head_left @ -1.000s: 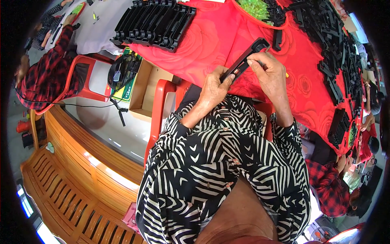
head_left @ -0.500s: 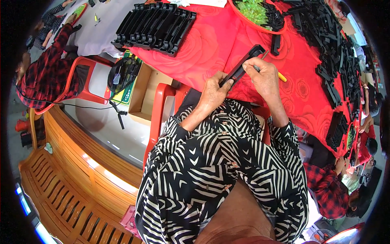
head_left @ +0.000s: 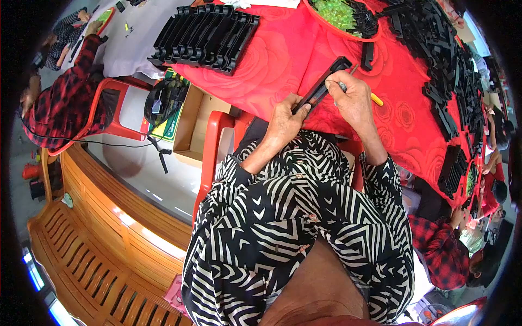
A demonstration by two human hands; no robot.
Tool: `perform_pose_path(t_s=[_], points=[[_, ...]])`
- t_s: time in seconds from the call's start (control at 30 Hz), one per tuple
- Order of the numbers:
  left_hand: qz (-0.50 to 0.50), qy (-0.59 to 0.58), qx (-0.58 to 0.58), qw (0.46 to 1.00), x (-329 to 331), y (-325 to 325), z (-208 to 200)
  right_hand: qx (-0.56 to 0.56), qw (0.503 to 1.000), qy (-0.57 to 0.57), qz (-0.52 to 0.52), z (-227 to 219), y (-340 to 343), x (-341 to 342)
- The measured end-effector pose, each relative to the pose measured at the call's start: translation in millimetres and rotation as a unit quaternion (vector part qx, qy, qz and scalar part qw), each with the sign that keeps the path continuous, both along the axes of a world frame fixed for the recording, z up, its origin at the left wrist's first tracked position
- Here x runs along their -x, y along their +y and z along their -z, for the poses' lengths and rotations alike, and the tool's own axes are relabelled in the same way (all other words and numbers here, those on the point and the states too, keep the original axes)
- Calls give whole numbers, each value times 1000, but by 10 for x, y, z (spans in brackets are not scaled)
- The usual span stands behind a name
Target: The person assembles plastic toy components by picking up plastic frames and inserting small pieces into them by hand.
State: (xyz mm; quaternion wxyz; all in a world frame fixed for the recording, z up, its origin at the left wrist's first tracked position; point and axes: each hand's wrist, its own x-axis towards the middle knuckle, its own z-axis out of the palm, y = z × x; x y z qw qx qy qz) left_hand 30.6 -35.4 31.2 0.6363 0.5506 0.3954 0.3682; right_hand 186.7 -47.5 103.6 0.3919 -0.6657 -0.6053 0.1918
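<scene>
My left hand [head_left: 284, 122] is closed on the lower end of a long black plastic channel piece [head_left: 322, 87], tilted up and to the right above the table edge. My right hand [head_left: 350, 98] is closed beside the piece's upper part, fingers pinched on a slim tool whose thin metal tip [head_left: 354, 69] pokes out past the knuckles. A yellow handle end [head_left: 377, 100] shows at that hand's right side; whether it belongs to the same tool I cannot tell. Beyond the hands, one loose black strip [head_left: 367, 56] lies on the red cloth.
A red rose-patterned tablecloth [head_left: 272, 70] carries a row of black channel pieces [head_left: 206, 38], a red-rimmed basket [head_left: 375, 37] with green and black bits, and a heap of black parts [head_left: 429, 49]. Left are an open carton [head_left: 190, 130], a wooden bench [head_left: 92, 244] and a person in plaid [head_left: 54, 114].
The view has shifted slightly. Both hands keep nearly the same hold on the black channel piece and the tool, with only a small shift of the right fingers against the piece.
</scene>
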Motion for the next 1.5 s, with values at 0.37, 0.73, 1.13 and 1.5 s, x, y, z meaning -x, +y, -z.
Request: perform_pose_path(t_s=[0.37,0.73,1.13,1.5], points=[[1,-2,3,1000,7,11,10,-37,998,33,40,-25,-12,8],[23,-43,87,995,-2,-9,-66,-68,994,60,68,-190,-43,-46],[40,-67,92,993,-8,-6,-74,-45,998,-27,19,-148,-111,131],[57,-59,87,993,-11,-8,-84,-11,995,-79,52,-69,-119,196]])
